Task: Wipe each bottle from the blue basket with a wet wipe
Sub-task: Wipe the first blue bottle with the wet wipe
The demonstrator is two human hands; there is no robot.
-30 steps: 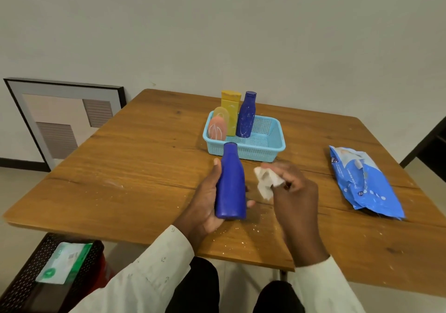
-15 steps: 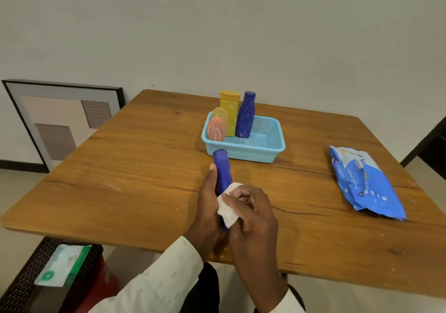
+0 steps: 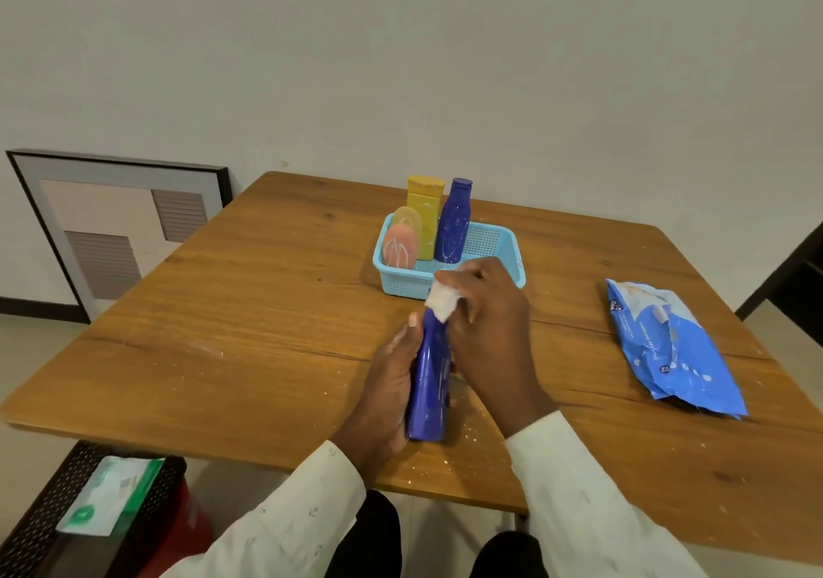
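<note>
My left hand [image 3: 385,392] grips a dark blue bottle [image 3: 429,388] around its body, above the wooden table [image 3: 249,332] near the front edge. My right hand [image 3: 487,323] pinches a white wet wipe [image 3: 442,299] against the bottle's neck and covers its cap. Behind them stands the blue basket [image 3: 499,252]. It holds a second dark blue bottle [image 3: 453,221], a yellow bottle [image 3: 425,214], a small yellow oval bottle [image 3: 407,219] and a pink oval bottle [image 3: 399,247], all upright at its left end.
A blue pack of wet wipes [image 3: 668,346] lies on the table's right side. A framed picture [image 3: 111,225] leans on the wall at left. Below the table's left front corner sits a black crate [image 3: 67,515] with a green and white pack [image 3: 111,493].
My right hand brought the wipe onto the bottle's body, then slid it up to the neck and cap. The bottle stays in my left hand, now tilted away from me.
</note>
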